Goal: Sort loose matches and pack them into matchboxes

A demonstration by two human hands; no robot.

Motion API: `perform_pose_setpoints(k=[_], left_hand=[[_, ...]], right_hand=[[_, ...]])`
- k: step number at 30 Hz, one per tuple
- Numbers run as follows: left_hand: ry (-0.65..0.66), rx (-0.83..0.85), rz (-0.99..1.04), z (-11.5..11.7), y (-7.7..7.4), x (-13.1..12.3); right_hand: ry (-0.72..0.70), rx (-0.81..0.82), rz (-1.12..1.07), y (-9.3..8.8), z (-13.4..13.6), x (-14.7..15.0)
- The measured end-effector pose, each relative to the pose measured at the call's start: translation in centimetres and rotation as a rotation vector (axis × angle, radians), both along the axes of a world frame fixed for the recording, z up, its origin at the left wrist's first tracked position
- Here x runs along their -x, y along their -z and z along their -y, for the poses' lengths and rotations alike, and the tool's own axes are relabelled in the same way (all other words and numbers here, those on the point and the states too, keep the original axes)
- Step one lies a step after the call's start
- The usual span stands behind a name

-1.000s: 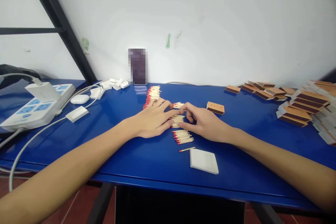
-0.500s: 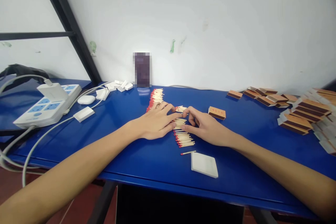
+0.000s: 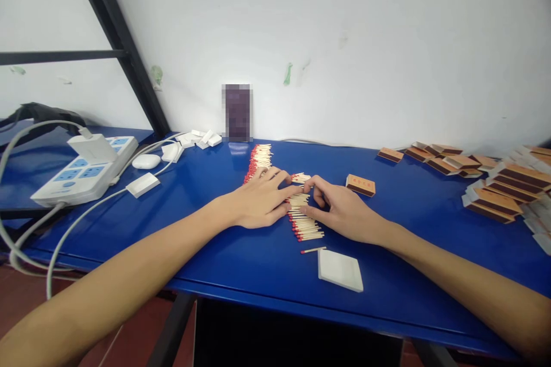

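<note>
A long row of red-tipped matches (image 3: 303, 223) lies on the blue table (image 3: 224, 252), running from the wall toward me. My left hand (image 3: 260, 203) rests flat on the row's left side, fingers stretched out over the matches. My right hand (image 3: 340, 209) sits on the right side with fingers curled, thumb and forefinger pinching a small bunch of matches between the two hands. A single match (image 3: 313, 250) lies loose near a white matchbox tray (image 3: 340, 270) at the front. A closed matchbox (image 3: 360, 184) lies just right of my right hand.
Many matchboxes and sleeves (image 3: 495, 183) are piled at the right. At the left stand a white power strip (image 3: 84, 169) with cables, a white charger (image 3: 143, 184), a white case (image 3: 146, 161) and several small white trays (image 3: 200, 139). A blurred dark object (image 3: 237, 112) leans on the wall.
Both hands have stayed on the match row with only small finger movements. The camera has shifted a little, so everything sits slightly to the right.
</note>
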State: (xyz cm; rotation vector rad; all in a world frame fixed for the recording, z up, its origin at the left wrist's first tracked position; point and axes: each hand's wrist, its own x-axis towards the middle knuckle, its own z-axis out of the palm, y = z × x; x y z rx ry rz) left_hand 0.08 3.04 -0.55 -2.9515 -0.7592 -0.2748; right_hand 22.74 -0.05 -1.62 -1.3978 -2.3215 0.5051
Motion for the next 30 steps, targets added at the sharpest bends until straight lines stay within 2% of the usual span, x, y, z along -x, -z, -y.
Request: perform_pose_setpoints(k=[9, 19, 30], left_hand=[[0.019, -0.003, -0.029, -0.21, 0.22, -0.03], [0.021, 0.016, -0.025, -0.03, -0.04, -0.12], [0.001, -0.023, -0.015, -0.34, 0.34, -0.07]], right_hand=[[0.003, 0.047, -0.028, -0.50, 0.39, 0.05], [0.011, 0.001, -0.081, 0.09, 0.27, 0.19], [0.025, -0.057, -0.004, 0.21, 0.27, 0.31]])
